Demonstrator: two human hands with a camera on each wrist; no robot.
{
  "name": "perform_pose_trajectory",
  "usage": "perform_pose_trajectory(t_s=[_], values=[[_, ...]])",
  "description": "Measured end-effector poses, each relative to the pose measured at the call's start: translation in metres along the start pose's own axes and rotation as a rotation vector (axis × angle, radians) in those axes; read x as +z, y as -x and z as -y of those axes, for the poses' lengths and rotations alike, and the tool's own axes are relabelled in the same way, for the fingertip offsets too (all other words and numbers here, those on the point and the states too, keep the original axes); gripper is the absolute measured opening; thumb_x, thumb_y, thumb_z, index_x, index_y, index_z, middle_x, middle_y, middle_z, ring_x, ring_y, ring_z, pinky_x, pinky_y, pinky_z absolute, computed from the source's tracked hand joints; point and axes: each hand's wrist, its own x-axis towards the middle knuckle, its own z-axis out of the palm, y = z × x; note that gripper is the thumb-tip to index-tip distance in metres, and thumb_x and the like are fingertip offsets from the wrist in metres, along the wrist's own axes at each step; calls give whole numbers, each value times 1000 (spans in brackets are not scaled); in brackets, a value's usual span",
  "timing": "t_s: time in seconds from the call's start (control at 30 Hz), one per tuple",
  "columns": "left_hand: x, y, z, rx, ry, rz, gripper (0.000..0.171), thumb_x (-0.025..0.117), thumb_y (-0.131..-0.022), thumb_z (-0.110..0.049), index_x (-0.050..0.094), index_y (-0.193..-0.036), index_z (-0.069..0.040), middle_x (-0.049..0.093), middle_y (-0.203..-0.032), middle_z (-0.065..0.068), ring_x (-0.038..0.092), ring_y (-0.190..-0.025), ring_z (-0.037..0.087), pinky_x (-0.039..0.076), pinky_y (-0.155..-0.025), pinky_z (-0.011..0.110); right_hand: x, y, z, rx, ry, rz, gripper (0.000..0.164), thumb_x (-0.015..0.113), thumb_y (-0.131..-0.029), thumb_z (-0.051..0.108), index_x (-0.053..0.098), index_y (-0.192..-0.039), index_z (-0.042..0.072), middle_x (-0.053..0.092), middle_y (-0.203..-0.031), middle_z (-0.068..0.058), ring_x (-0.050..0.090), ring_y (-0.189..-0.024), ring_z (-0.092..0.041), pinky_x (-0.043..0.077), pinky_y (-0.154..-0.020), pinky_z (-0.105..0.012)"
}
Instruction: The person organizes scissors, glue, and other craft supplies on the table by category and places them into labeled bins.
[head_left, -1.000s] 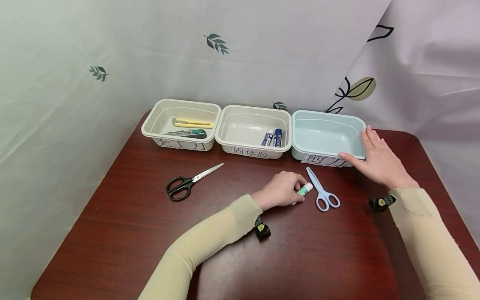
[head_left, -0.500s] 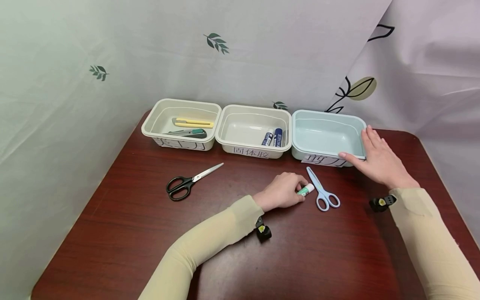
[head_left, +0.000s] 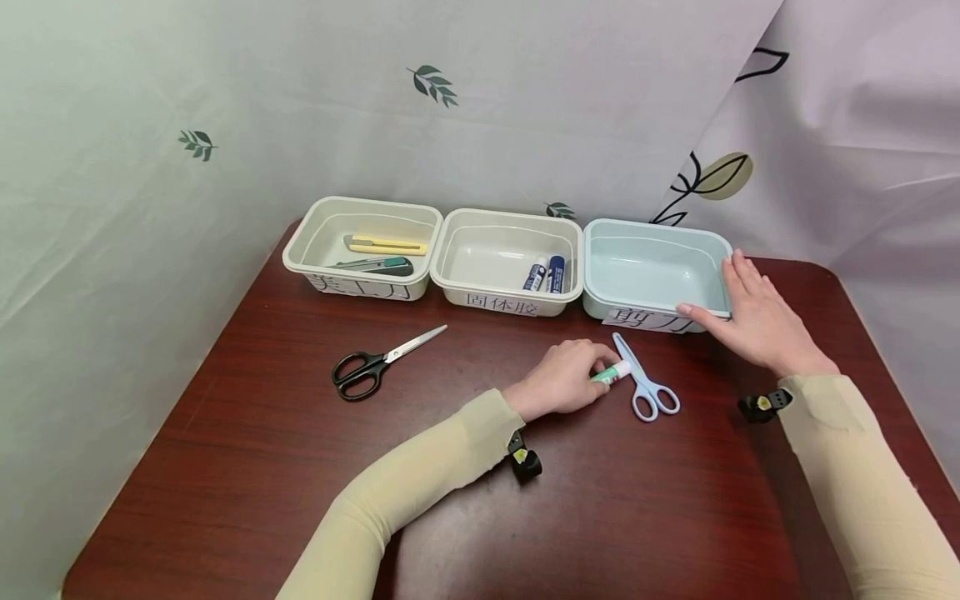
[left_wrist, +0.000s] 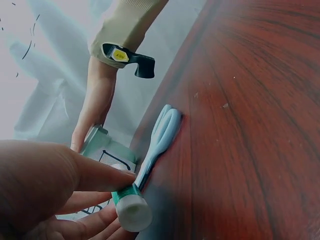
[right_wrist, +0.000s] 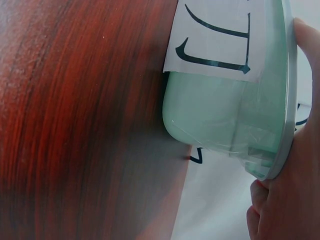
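Observation:
My left hand (head_left: 566,377) pinches a green-and-white glue stick (head_left: 612,372) between thumb and fingers, low over the table. In the left wrist view the glue stick (left_wrist: 131,207) points its white end at the camera. Just right of it lie light blue scissors (head_left: 643,383), handles toward me. My right hand (head_left: 768,321) rests on the right corner of the light blue bin (head_left: 652,233), fingers straight along the side and thumb spread to the front rim. Close up in the right wrist view, the bin (right_wrist: 215,110) has a paper label on its wall.
Left of the blue bin stand two cream bins: the middle bin (head_left: 480,287) holds blue-and-white glue sticks (head_left: 555,275), and the left bin (head_left: 322,267) a yellow cutter (head_left: 386,246) and a green-and-grey cutter (head_left: 382,266). Black-handled scissors (head_left: 375,367) lie on the table's left half.
The glue stick has shifted slightly in my left fingers, its white end now overlapping the blue scissors in the head view. My right hand and the bins have stayed in place.

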Motion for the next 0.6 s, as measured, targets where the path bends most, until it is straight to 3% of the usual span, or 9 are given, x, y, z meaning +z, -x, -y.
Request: perform_pose_trajectory(t_s=[0.6], values=[[-17,1,9,-19,54,-66,38,75,-92,-16,69,-130,-16,67,-93,-12,63,-90,7,45,-76,21,0,0,0,-2,-6,-1,101,53,-99,58,8,-156,-12,-3,-164,-28,-3,-153,-39,-1,-121,-48]])
